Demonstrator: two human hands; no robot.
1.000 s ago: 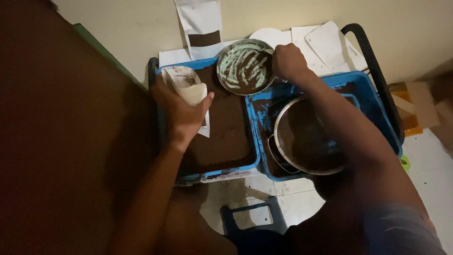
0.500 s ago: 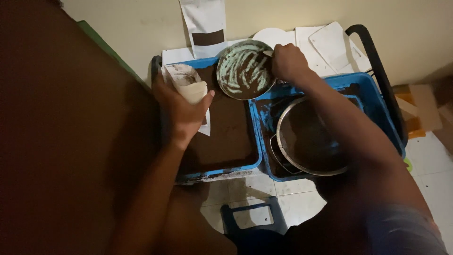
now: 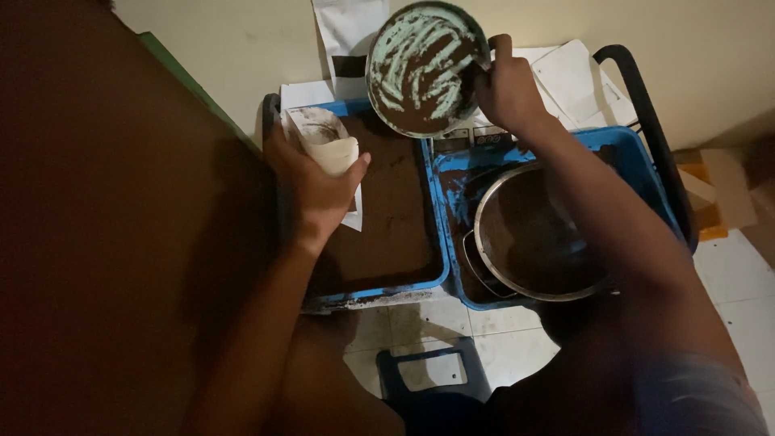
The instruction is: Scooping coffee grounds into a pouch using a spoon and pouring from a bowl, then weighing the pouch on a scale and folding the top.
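My left hand has its fingers wrapped around a white cup, held over the left blue tray of brown powder. My right hand has its fingers clamped on the rim of a green-smeared bowl, tilted above that tray's far end. Right of the tray, a metal sieve sits in a second tray.
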